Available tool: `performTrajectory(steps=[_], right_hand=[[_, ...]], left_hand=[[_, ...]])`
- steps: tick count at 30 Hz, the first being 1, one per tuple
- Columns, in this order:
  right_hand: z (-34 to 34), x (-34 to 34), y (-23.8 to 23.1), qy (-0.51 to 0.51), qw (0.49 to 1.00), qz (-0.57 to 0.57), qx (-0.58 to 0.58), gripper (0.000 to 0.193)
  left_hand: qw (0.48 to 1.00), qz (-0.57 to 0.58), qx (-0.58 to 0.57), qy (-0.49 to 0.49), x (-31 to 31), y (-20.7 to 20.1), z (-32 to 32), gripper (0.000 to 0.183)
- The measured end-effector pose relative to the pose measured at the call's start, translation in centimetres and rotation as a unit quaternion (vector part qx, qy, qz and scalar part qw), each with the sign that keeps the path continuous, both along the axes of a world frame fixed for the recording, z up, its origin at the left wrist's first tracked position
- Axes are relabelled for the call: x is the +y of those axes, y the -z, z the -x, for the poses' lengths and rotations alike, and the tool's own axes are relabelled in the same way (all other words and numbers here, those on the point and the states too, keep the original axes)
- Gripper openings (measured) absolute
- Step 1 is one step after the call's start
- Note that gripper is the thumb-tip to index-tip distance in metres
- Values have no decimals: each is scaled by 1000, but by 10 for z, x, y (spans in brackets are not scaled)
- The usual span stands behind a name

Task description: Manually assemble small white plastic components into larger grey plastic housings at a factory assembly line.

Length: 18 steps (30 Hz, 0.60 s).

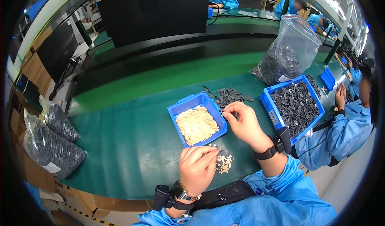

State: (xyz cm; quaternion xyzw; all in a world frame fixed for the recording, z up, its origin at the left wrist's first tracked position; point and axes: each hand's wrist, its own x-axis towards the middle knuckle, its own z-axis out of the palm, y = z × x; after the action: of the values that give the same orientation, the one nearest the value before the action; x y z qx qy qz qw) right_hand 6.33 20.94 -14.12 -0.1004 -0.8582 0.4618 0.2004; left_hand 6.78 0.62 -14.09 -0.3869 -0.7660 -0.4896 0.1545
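Observation:
My left hand (196, 169) is closed in a pinch in front of a blue bin (173, 113) of small flat tan pieces (197, 123). Something small and dark shows by its fingertips, too small to name. Beneath and beside those fingers lies a little pile of tan and dark bits (223, 163). My right hand (245, 123) pinches thumb and forefinger together at the right wall of that bin; what sits between them cannot be made out. Just beyond it, loose black pieces (232, 96) are heaped on the green table mat (132, 141).
A second blue bin (272, 113), full of black pieces, stands at the right. Behind it is a clear bag (286, 57) of black pieces. Two more filled bags (54, 145) rest at the left edge. A co-worker (347, 125) sits close on the right. A dark panel (154, 15) rises at the back.

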Motion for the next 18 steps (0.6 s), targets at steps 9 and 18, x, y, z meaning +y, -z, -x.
performTrajectory(steps=[9,18], right_hand=[[-56,-37,-17,-149,918,361,69,7],[-77,-44,-20,-127,895,428,12,8]], left_hand=[[999,-38,-23,-23,-1,-4,2,15],[999,-37,5,-15,6,-6,-1,14]])
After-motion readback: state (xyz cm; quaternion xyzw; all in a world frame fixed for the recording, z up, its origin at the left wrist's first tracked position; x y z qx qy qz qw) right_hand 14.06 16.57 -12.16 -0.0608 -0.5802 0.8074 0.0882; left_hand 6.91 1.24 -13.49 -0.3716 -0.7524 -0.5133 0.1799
